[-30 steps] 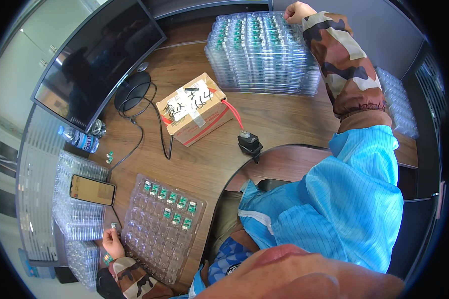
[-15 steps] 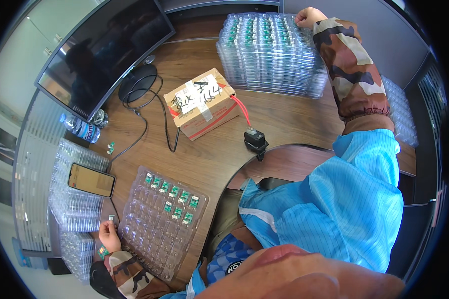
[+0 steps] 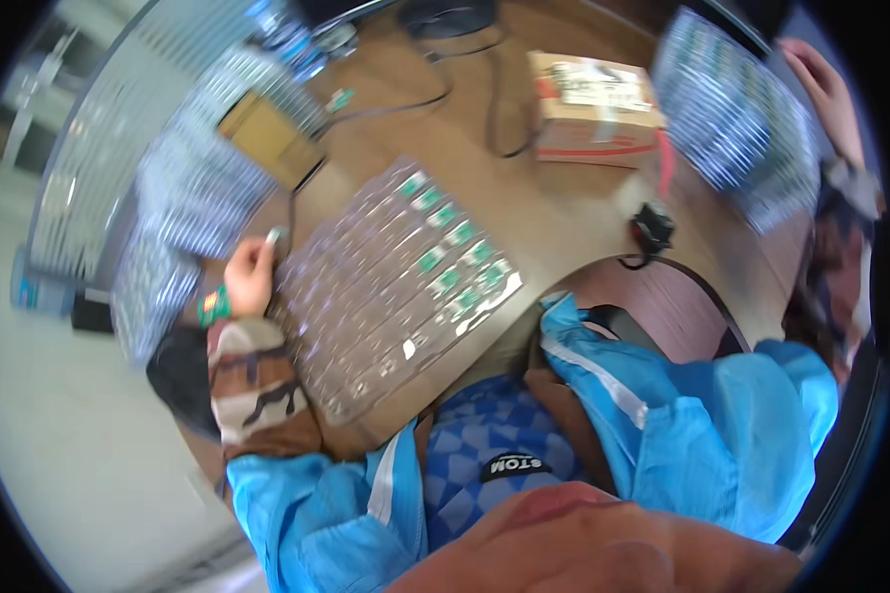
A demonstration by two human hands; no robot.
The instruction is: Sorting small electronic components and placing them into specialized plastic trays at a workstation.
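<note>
Clear plastic forms the tray (image 3: 366, 282) at the centre of the frame, on the worktop (image 3: 554, 232), green parts (image 3: 431, 259) in its upper-right pockets. Just left, the left hand (image 3: 250, 277) pinches a small pale piece (image 3: 275, 235) between closed fingertips. Upper right, the right hand (image 3: 823, 94) is blurred beside stacked trays (image 3: 717, 109); its grip cannot be told. A carton (image 3: 595, 111) stands at top right of centre.

Lighting is bright and diffuse. Motion blur smears the carton (image 3: 598, 143) and the stacked trays at right (image 3: 727, 119); white glare spots mark the near edge of the clear tray (image 3: 351, 296). Fisheye distortion bows the partition (image 3: 89, 158); black vignetting fills the corners.
</note>
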